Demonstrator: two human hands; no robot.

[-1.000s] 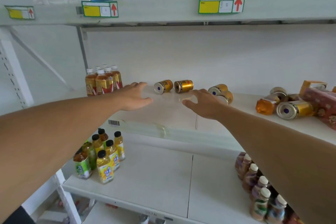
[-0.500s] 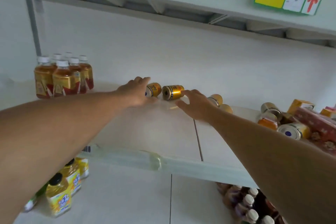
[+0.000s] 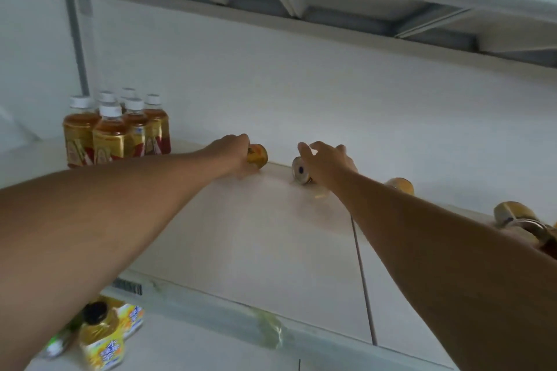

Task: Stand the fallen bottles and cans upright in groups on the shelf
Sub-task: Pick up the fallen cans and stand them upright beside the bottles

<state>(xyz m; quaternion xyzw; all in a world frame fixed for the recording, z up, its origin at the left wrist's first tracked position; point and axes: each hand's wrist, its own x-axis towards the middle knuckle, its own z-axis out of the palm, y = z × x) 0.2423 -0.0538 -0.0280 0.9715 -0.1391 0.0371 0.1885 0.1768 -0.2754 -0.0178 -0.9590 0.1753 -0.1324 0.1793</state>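
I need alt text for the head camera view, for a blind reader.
Both hands reach fallen gold cans on a white shelf: the left hand grips one can, the right hand covers another. Upright tea bottles stand at left.

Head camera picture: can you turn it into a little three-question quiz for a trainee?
1. True or false: the tea bottles at the shelf's left stand upright.
2. Which hand covers a gold can beside those bottles? A left B right
3. Fill in: the can under the right hand lies on its ____.

Key: 1 true. 2 A, the left hand. 3 side.
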